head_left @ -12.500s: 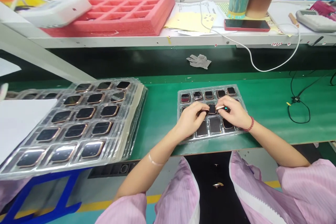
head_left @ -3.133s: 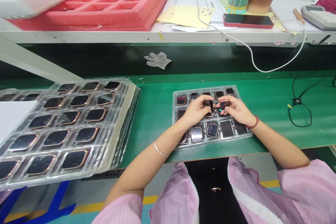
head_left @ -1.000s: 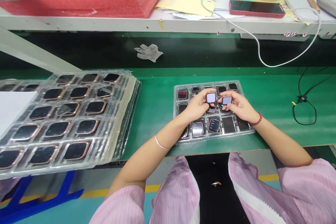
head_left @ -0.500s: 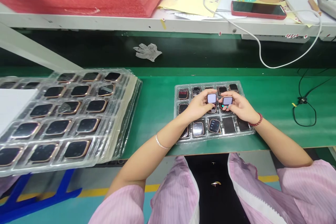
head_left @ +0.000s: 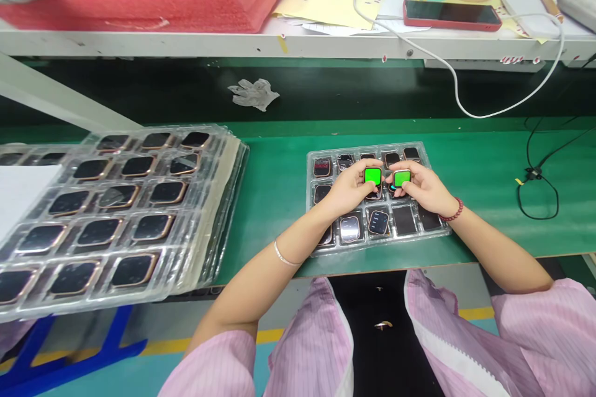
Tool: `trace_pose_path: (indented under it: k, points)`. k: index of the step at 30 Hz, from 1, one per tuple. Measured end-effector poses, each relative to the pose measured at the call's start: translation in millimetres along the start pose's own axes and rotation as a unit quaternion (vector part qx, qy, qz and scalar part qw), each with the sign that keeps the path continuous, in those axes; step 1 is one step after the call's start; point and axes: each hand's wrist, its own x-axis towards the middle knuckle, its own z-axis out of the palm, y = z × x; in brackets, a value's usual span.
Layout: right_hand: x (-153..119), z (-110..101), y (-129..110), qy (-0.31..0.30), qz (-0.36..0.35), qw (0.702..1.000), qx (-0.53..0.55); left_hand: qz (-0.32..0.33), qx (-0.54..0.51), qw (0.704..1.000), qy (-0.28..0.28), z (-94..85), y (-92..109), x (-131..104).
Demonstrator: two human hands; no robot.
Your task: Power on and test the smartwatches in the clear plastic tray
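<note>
My left hand point(head_left: 350, 188) holds a square watch point(head_left: 372, 175) whose screen glows green, with the thumb at its lower edge. Beside it, my right hand point(head_left: 426, 186) grips a second watch point(head_left: 402, 178), also lit green, its thumb on the lower part of the screen. The two watches are close together but apart, above a clear plastic tray point(head_left: 410, 237). In the tray's front row lie a watch with a pale reflective screen point(head_left: 351, 229) and a tilted one with small marks on its screen point(head_left: 379, 222). Two front-row slots at the right hold no watch. My hands cover part of the middle row.
A tall stack of clear trays with dark-screened watches point(head_left: 100, 231) stands at left. The shelf point(head_left: 326, 44) above bears red foam point(head_left: 186, 6), papers and a phone point(head_left: 451, 15). A white cable point(head_left: 459, 96) hangs from it; a black cable point(head_left: 535, 175) lies at right.
Both held watch screens have turned from pale white to green. My hands keep nearly the same place over the tray, and the view has shifted slightly.
</note>
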Motion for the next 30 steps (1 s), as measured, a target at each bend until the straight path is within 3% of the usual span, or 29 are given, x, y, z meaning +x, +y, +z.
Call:
trace_pose_path:
  k: [12,25,30]
  points:
    - [-0.3,-2.2,2.0,0.024,-0.004,1.000,-0.005,-0.008,0.000,1.000,0.023,-0.2,2.7,-1.5]
    - [-0.3,-5.3,6.5,0.026,0.021,0.999,-0.007,-0.002,0.011,1.000,-0.020,-1.5,-3.3,0.4]
    - [-0.1,-5.4,2.6,0.024,0.027,0.999,-0.004,-0.014,-0.002,1.000,-0.004,-0.6,-0.4,0.7]
